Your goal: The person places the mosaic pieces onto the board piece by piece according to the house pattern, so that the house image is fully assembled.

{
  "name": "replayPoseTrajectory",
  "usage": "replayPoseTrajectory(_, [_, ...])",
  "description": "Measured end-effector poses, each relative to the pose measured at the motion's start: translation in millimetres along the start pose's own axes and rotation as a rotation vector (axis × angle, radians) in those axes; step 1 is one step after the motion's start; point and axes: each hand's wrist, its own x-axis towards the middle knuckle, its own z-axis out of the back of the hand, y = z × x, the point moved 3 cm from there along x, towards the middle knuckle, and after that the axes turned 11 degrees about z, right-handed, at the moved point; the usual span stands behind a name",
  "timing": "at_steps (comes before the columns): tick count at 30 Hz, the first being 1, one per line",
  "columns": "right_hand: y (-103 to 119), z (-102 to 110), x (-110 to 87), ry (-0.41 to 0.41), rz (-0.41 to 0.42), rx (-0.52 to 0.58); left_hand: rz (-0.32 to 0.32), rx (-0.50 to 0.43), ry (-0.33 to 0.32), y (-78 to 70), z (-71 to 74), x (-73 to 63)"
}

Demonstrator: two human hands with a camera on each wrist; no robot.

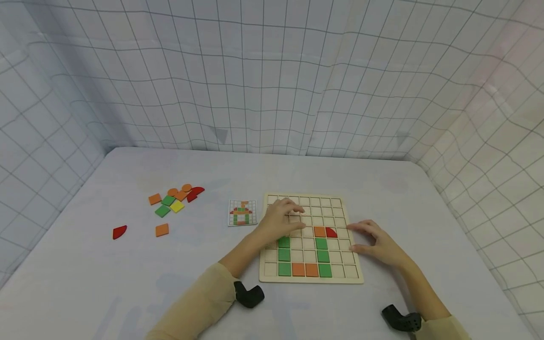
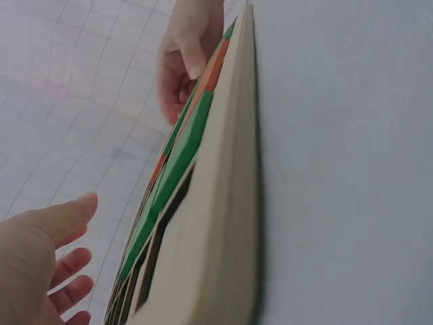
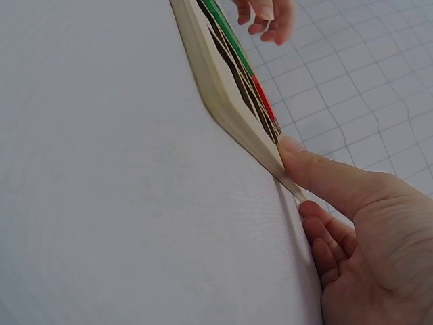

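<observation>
A square wooden grid board point(image 1: 337, 271) lies on the table. Two columns of green tiles point(image 1: 323, 256) stand on it, with orange tiles point(image 1: 305, 270) between them at the near row. Higher up, another orange tile point(image 1: 319, 231) sits beside a red quarter-round piece point(image 1: 331, 232). My left hand point(image 1: 280, 219) hovers over the board's left part, thumb and fingers spread apart with nothing between them, hiding some cells. At the board's right edge, my right hand point(image 1: 380, 243) touches the rim with thumb and extended fingertips; the right wrist view shows the thumb point(image 3: 318, 169) against the rim.
A small pattern card point(image 1: 242, 213) lies left of the board. Farther left is a loose group of green, orange, yellow and red pieces point(image 1: 168, 200). Nearer are a single orange tile point(image 1: 162, 230) and a red piece point(image 1: 119, 232). A gridded white curtain point(image 1: 272, 85) surrounds the table.
</observation>
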Motion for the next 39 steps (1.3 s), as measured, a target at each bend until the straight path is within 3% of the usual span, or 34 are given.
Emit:
replayPoseTrajectory(7, [-1.1,-1.1,-0.3,0.002,-0.031,-0.004,0.048,0.043,-0.101,24.2,46.9,-14.5])
replayPoseTrajectory(13, [-1.5,-1.1,-0.5,0.002,-0.015,0.005,0.062,0.065,-0.177,46.8,89.2,-40.2])
replayPoseTrajectory(17, [-1.5,-0.9,-0.5,0.0,0.002,0.002,0.113,0.12,-0.202,63.0,112.2,-59.5])
replayPoseTrajectory(30, [-1.2,-1.0,-0.2,0.003,-0.015,-0.03,0.153,0.198,-0.275,108.4,171.4,-122.3])
replayPoseTrajectory(39, [-2.7,-1.1,-0.2,0.0,-0.013,-0.033,0.123,0.224,-0.342,136.8,196.8,-155.0])
